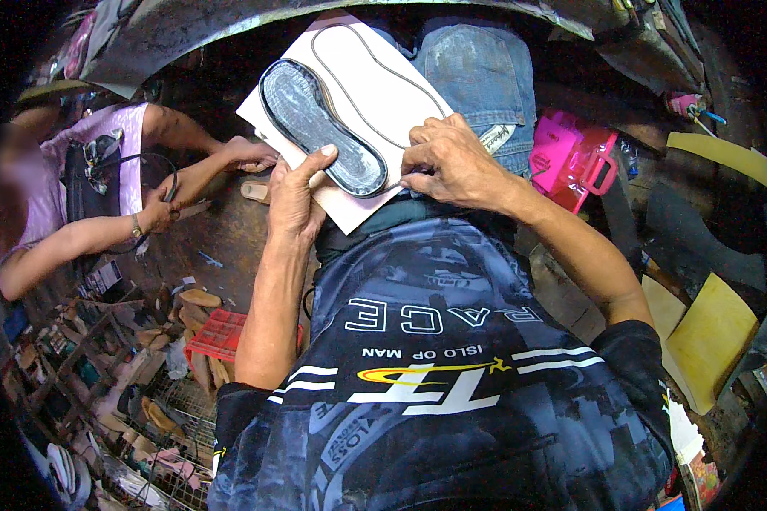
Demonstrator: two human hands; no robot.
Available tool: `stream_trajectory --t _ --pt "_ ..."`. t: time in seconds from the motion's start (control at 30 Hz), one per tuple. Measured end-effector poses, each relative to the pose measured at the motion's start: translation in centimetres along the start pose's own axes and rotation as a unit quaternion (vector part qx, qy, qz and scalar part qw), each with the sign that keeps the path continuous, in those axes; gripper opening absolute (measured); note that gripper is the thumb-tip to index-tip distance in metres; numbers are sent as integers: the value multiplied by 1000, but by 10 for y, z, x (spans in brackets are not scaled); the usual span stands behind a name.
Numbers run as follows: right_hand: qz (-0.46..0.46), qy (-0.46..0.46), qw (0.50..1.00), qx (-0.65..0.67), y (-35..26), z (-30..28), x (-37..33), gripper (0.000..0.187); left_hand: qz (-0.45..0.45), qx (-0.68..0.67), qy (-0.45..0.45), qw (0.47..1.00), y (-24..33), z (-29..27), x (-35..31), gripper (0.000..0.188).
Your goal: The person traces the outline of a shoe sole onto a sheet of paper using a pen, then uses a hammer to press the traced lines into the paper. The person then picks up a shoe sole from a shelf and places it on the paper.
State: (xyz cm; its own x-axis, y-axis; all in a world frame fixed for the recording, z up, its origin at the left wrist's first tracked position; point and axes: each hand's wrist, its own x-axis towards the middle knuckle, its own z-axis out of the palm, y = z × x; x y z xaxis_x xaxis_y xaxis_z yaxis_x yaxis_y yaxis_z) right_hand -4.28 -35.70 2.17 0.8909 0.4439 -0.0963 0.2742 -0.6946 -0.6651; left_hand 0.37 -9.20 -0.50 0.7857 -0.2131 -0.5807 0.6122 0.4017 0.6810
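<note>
A white sheet of board (375, 64) lies tilted across my lap. On it rests a dark shoe sole (315, 123) with a raised black rim and a whitish, dusty inner face. My left hand (296, 192) grips the sole and the board's near-left edge together, thumb pressed on the heel end, fingers hidden beneath. My right hand (452, 162) is closed in a pinch beside the heel, around a slim, pen-like tool (392, 186) of which only the tip shows. A thin grey sole-shaped line (362, 89) curves over the board beside the sole.
At left a person (94, 179) sits with bare feet close to the board. A red crate (217, 332) and piled shoe parts (153, 417) lie lower left. Pink plastic case (571, 157) and yellow sheets (712, 345) are at right. A bench edge (256, 30) crosses the far side.
</note>
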Motion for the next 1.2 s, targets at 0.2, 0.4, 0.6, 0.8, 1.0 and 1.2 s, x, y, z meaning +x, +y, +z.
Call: stream_trajectory --t 0.2,0.4,0.6,0.8,1.0,1.2 --pt "37 7 999 0 -2 5 6 22 5 30 2 1000 -1 -4 1 62" --pt "45 12 999 3 -5 1 13 21 5 39 12 999 -2 -6 5 59" --pt "72 -24 997 -16 -8 -3 27 20 -1 51 -19 999 3 -8 4 54" --pt "85 -61 994 -23 -9 -7 40 23 -8 59 -7 998 3 -11 3 52" --pt "58 -61 996 -41 -10 -9 56 25 -31 61 -9 998 5 -17 6 53" --pt "26 -82 995 -57 -5 -13 73 25 -41 73 -14 996 8 -19 5 55"
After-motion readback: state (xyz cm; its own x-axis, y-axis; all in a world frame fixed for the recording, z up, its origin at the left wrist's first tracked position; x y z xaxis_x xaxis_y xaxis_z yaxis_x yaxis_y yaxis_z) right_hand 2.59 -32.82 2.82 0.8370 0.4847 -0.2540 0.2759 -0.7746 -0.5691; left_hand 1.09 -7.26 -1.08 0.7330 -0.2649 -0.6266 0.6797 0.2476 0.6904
